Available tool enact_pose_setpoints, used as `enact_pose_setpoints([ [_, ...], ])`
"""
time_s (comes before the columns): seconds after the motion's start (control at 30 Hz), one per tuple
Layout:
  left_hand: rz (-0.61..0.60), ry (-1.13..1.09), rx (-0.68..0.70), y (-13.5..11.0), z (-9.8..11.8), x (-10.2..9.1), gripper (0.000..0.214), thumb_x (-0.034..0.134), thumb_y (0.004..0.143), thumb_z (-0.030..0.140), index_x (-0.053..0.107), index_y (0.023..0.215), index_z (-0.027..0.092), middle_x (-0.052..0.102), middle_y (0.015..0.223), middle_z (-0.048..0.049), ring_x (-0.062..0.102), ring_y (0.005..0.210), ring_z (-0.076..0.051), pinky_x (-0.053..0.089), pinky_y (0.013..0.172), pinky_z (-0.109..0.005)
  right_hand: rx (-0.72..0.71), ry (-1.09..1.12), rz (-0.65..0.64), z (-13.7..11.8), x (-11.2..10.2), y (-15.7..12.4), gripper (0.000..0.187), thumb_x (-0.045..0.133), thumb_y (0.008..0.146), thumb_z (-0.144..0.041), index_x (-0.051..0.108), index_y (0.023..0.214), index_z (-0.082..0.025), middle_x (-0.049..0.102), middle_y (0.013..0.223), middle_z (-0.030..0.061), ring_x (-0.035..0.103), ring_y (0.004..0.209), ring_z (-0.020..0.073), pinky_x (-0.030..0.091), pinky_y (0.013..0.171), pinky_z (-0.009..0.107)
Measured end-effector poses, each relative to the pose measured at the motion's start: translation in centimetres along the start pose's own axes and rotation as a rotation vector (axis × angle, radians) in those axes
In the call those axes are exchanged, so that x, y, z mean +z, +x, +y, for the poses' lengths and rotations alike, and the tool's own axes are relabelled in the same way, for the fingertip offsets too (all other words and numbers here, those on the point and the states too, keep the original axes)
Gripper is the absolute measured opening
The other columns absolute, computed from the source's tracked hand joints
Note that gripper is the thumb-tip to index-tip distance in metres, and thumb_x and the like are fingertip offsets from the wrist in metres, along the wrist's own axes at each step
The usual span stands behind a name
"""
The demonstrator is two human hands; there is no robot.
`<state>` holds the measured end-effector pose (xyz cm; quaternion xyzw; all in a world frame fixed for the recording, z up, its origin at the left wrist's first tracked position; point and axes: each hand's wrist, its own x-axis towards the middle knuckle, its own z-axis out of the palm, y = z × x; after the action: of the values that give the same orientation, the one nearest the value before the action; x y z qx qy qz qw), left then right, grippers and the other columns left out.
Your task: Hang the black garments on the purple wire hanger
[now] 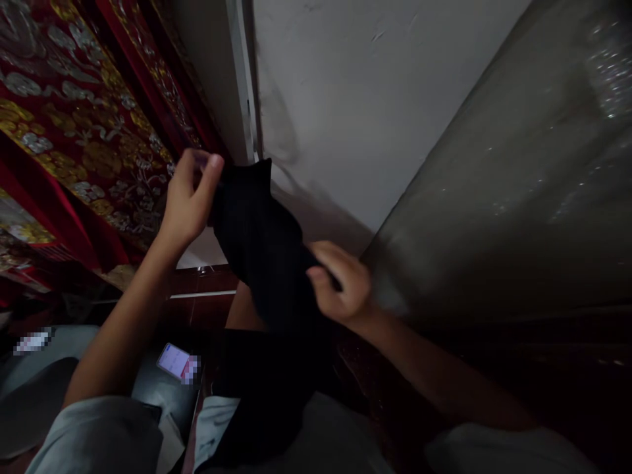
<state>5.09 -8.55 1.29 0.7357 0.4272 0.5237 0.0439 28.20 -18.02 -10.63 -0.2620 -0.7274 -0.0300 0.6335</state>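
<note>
A piece of black cloth (266,243), dark enough that its exact kind does not show, is held up in front of my body. My left hand (192,194) is at its upper left edge, with thumb and fingers closed at the fabric and the fingertips slightly blurred. Lower down on the right side, my right hand (340,280) grips the cloth between thumb and curled fingers. The cloth's lower part merges with more black fabric over my lap, so where it ends is hidden.
Red cloth with gold and silver embroidery (93,131) hangs at the left. A pale wall (345,99) rises ahead, and a greyish glossy plastic-like sheet (508,178) slants along the right. At lower left, a lit phone (178,362) lies on a dark grey surface.
</note>
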Motion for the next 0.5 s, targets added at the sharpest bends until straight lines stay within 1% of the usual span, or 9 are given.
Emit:
enact_pose_setpoints([
  [0.07,-0.158,-0.119,-0.125,-1.0,0.3,-1.2,0.021,0.069,0.092,0.035,0.055,0.095,0.02,0.063,0.087,-0.0025,0.063,0.089,-0.018,0.052,0.086,-0.034,-0.16,0.133,-0.345,-1.3,0.8,-0.2,0.039,0.06,0.1,-0.037,0.066,0.131,-0.015,0.07,0.123,0.0176,0.071,0.111,0.026,0.062,0.088,0.038],
  [0.13,-0.248,-0.226,-0.197,-2.1,0.6,-2.8,0.025,0.07,0.081,0.02,0.049,0.094,0.022,0.064,0.086,-0.0021,0.065,0.082,-0.017,0.053,0.079,-0.033,-0.258,0.222,-0.66,-2.0,1.6,-0.1,0.055,0.067,0.096,-0.044,0.06,0.141,-0.014,0.06,0.141,0.0206,0.063,0.127,0.0286,0.058,0.101,0.042],
  [0.17,-0.291,-0.273,-0.218,-2.6,0.9,-3.8,0.03,0.069,0.077,0.015,0.047,0.094,0.022,0.065,0.088,-0.0023,0.066,0.08,-0.017,0.054,0.077,-0.033,-0.27,0.251,-0.751,-1.9,1.8,0.0,0.061,0.069,0.095,-0.045,0.056,0.147,-0.017,0.055,0.148,0.0198,0.059,0.133,0.0287,0.055,0.107,0.044],
  [0.2,-0.338,-0.31,-0.245,-3.1,1.1,-4.9,0.032,0.068,0.073,0.012,0.046,0.094,0.023,0.065,0.088,-0.0024,0.066,0.078,-0.016,0.054,0.074,-0.033,-0.249,0.27,-0.79,-1.6,2.0,0.2,0.065,0.07,0.095,-0.044,0.05,0.152,-0.02,0.051,0.153,0.018,0.055,0.138,0.0278,0.052,0.111,0.046],
  [0.23,-0.386,-0.337,-0.284,-3.6,1.4,-6.2,0.033,0.068,0.071,0.011,0.047,0.094,0.023,0.064,0.088,-0.0021,0.067,0.077,-0.017,0.053,0.07,-0.032,-0.196,0.277,-0.77,-0.9,2.0,0.5,0.068,0.069,0.096,-0.041,0.044,0.157,-0.024,0.047,0.156,0.0161,0.052,0.141,0.0266,0.049,0.115,0.046],
  [0.3,-0.449,-0.395,-0.401,-4.6,2.1,-8.5,0.03,0.068,0.07,0.013,0.052,0.093,0.023,0.059,0.081,-0.0006,0.065,0.072,-0.017,0.048,0.059,-0.028,-0.043,0.25,-0.611,1.2,2.1,1.4,0.07,0.064,0.099,-0.038,0.034,0.162,-0.029,0.042,0.159,0.0135,0.045,0.148,0.0257,0.042,0.122,0.049],
  [0.4,-0.386,-0.526,-0.532,-5.8,3.2,-10.6,0.021,0.067,0.07,0.015,0.059,0.088,0.021,0.05,0.068,0.0014,0.052,0.06,-0.012,0.039,0.053,-0.024,0.16,0.158,-0.417,4.9,2.6,2.7,0.078,0.063,0.097,-0.043,0.025,0.165,-0.033,0.031,0.166,0.011,0.029,0.157,0.0307,0.026,0.129,0.058],
  [0.43,-0.352,-0.567,-0.534,-6.1,3.6,-10.8,0.017,0.067,0.07,0.017,0.06,0.085,0.02,0.046,0.064,0.0021,0.046,0.056,-0.01,0.037,0.052,-0.023,0.205,0.154,-0.401,5.8,3.0,3.1,0.081,0.064,0.096,-0.047,0.023,0.165,-0.034,0.027,0.168,0.0099,0.024,0.159,0.0323,0.022,0.13,0.06],
  [0.5,-0.296,-0.589,-0.516,-6.4,4.2,-10.8,0.008,0.067,0.073,0.02,0.061,0.078,0.018,0.039,0.058,0.0041,0.035,0.05,-0.007,0.031,0.048,-0.022,0.274,0.212,-0.4,6.9,3.7,3.8,0.087,0.065,0.093,-0.058,0.022,0.164,-0.034,0.023,0.17,0.0084,0.019,0.16,0.0331,0.023,0.13,0.061],
])
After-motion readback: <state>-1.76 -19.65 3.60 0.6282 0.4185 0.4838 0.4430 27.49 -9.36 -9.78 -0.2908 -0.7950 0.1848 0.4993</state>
